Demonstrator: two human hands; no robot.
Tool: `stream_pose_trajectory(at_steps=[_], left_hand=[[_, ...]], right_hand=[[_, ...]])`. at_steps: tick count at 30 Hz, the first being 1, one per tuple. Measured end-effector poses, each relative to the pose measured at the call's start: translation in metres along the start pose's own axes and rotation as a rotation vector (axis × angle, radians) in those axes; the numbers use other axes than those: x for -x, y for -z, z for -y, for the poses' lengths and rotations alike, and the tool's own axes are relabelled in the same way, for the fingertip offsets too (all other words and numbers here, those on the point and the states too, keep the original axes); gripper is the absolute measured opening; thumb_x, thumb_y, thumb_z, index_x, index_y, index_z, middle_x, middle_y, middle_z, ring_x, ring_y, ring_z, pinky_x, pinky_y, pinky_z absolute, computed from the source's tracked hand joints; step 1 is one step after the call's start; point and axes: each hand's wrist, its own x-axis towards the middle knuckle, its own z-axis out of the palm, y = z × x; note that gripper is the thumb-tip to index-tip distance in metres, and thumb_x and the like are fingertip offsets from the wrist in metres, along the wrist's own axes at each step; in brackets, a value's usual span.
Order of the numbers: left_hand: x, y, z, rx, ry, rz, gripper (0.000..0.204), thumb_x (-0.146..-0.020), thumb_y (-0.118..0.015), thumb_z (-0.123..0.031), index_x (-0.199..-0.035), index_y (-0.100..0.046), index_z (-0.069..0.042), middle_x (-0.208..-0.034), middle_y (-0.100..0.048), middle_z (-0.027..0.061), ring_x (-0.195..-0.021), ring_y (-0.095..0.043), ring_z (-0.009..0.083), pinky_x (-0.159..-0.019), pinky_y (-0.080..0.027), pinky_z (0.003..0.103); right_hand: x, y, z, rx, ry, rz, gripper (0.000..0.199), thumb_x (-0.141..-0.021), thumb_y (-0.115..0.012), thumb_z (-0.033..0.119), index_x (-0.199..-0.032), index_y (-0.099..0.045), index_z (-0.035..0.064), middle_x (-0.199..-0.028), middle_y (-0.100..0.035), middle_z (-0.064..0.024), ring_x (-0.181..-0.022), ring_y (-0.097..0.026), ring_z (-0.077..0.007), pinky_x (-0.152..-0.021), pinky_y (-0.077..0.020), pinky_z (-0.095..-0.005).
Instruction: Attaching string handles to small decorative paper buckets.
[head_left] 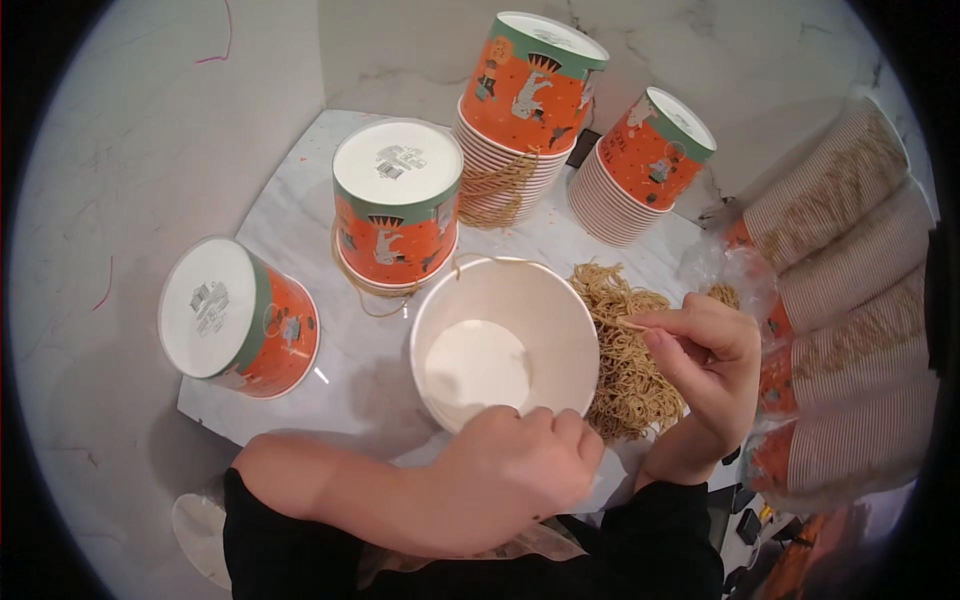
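A large white-lined paper bucket (pixel 505 345) stands in front of me with its mouth up and its inside bare. My left hand (pixel 535 460) is curled closed over its near rim; the thumb and whatever the fingers grip are hidden. To the right, my right hand (pixel 705 360) is raised over a heap of tan cords (pixel 625 350), thumb and forefinger pinched on a thin cord end. One tan cord also runs along the bucket's far rim toward an upturned orange bucket (pixel 390 225), where more cord loops round the base.
Another upturned bucket (pixel 240 315) sits at the left edge of the marble-look table (pixel 365 375). Behind stand a tall nested stack (pixel 525 110), draped with cords, and a second stack (pixel 645 165). Several plastic-wrapped bucket stacks (pixel 850 320) lie along the right side.
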Motion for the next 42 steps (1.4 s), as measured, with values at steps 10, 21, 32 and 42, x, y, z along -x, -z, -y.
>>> stream_pose_trajectory(at_steps=[10, 21, 32, 42], left_hand=[[-0.013, 0.035, 0.061, 0.380, 0.323, -0.333, 0.027, -0.087, -0.062, 0.001, -0.113, -0.069, -0.006, -0.092, -0.063, 0.0114, -0.080, -0.066, 0.0268, -0.069, -0.052, 0.036], [-0.022, 0.019, 0.069, 0.669, 0.320, -0.230, 0.016, -0.092, -0.076, -0.017, -0.102, -0.074, -0.005, -0.090, -0.062, 0.0034, -0.076, -0.056, 0.0118, -0.065, -0.044, 0.026], [-0.024, 0.019, 0.071, 0.768, 0.310, -0.220, 0.012, -0.098, -0.067, -0.013, -0.095, -0.071, -0.002, -0.092, -0.061, 0.0034, -0.078, -0.057, 0.0129, -0.068, -0.045, 0.027], [-0.024, 0.020, 0.077, 0.889, 0.290, -0.156, 0.009, -0.095, -0.070, -0.011, -0.094, -0.069, -0.002, -0.091, -0.064, 0.0027, -0.085, -0.060, 0.0143, -0.074, -0.047, 0.028]], right_hand=[[-0.001, -0.014, -0.003, 0.069, 0.218, -0.055, 0.020, -0.075, -0.076, 0.001, -0.094, -0.079, 0.0039, -0.062, -0.049, -0.0055, -0.053, -0.050, -0.0178, -0.049, -0.0340, -0.0321], [-0.005, -0.024, -0.005, 0.154, 0.262, 0.018, 0.010, -0.075, -0.077, 0.006, -0.085, -0.074, 0.0067, -0.063, -0.051, -0.0059, -0.055, -0.055, -0.0228, -0.049, -0.0404, -0.0352], [-0.004, -0.027, 0.003, 0.008, 0.213, -0.043, 0.026, -0.070, -0.081, 0.004, -0.096, -0.076, 0.0035, -0.062, -0.054, -0.0010, -0.049, -0.042, -0.0094, -0.047, -0.0271, -0.0271], [-0.005, -0.023, -0.003, 0.065, 0.301, -0.080, 0.016, -0.076, -0.077, 0.000, -0.090, -0.073, 0.0061, -0.072, -0.066, -0.0057, -0.058, -0.061, -0.0189, -0.053, -0.0453, -0.0293]])
